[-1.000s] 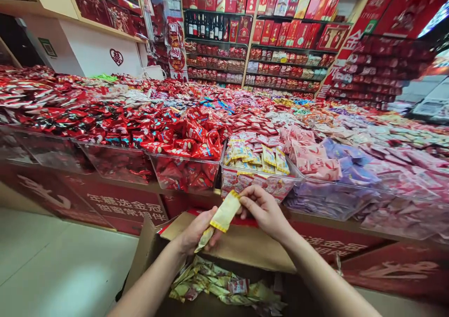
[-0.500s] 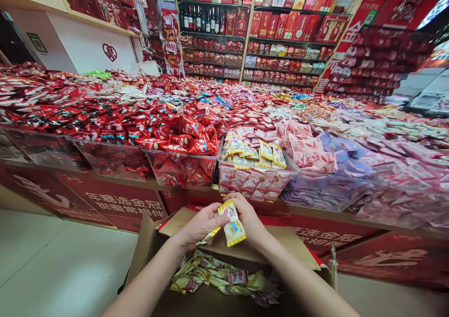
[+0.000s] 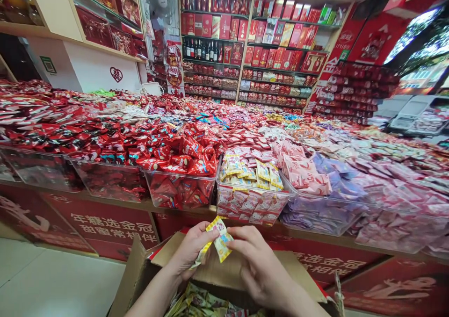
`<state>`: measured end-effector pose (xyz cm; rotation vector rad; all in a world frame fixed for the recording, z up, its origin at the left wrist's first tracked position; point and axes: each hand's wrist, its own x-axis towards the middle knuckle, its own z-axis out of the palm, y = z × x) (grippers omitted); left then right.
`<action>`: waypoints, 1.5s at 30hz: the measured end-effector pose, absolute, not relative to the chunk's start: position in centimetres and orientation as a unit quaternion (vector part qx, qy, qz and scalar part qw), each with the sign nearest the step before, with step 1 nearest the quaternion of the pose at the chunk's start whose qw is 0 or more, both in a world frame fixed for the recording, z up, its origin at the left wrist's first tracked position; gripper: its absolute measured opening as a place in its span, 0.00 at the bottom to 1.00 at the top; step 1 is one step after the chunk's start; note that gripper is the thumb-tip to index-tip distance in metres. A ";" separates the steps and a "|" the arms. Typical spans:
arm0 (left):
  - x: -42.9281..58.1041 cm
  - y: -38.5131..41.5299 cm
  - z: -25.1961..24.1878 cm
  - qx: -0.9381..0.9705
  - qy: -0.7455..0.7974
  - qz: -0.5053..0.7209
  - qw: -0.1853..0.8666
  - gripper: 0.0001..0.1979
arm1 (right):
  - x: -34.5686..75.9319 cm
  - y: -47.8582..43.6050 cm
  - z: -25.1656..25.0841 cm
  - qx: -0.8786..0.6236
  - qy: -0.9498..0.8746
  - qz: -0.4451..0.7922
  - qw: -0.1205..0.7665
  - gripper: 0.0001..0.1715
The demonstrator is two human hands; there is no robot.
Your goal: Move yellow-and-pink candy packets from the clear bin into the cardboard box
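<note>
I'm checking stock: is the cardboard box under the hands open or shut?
Open: the cardboard box's flaps are spread outward, and loose yellow packets show inside it.

One head-worn camera looks forward and slightly down, close above the hands, facing the candy counter [image 3: 147, 205] and far shelves [image 3: 266, 46]

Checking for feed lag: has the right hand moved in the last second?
Yes. The right hand has drawn back from the clear bin toward the person, closing on the left hand around the yellow packet.
</note>
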<state>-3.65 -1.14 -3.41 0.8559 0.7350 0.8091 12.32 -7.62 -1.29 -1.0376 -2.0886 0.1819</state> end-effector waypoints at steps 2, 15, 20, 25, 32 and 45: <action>-3.7 -1.2 -3.3 0.400 0.330 0.351 0.779 0.10 | 12.4 -8.1 -1.1 -0.394 -0.863 0.007 0.316 0.23; -4.5 -1.2 -3.7 0.419 0.294 0.370 0.775 0.14 | 17.0 -0.9 8.2 -0.475 -0.729 -0.221 0.440 0.06; -4.5 -1.1 -4.0 0.403 0.330 0.390 0.759 0.15 | 17.5 3.6 8.3 -0.555 -0.734 -0.244 0.305 0.07; -4.6 -0.8 -4.5 0.382 0.310 0.406 0.770 0.16 | 18.0 3.9 7.8 -0.562 -0.752 -0.249 0.239 0.09; -4.9 -0.6 -4.5 0.335 0.256 0.458 0.783 0.10 | 17.7 0.6 8.2 -0.495 -0.766 -0.180 0.369 0.09; -3.5 -1.5 -3.9 0.472 0.292 0.371 0.745 0.18 | 10.8 -5.9 -4.1 -0.566 -0.594 0.339 0.460 0.15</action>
